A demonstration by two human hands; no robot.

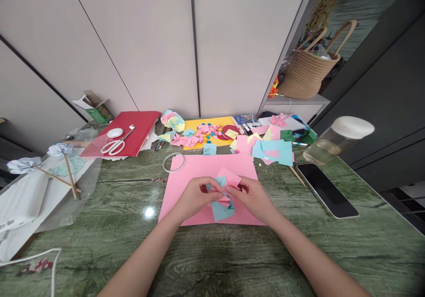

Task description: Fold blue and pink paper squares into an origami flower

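Over a pink sheet (212, 166) on the green table, both hands hold one folded paper piece (223, 210) of pink and light blue parts. My left hand (198, 196) pinches its left side between thumb and fingers. On the right side, my right hand (251, 195) grips it near the upper pink flap, with the fingertips of both hands almost touching at the middle. A roll of tape (174, 155) lies at the sheet's upper left corner.
White scissors (113, 146) lie on a red folder (139, 131) at the left. Behind the sheet are a yellow sheet (189, 125) with small balls and scattered paper pieces. A phone (327, 190) and a lidded bottle (323, 148) stand at the right; paper flowers (25, 165) are far left.
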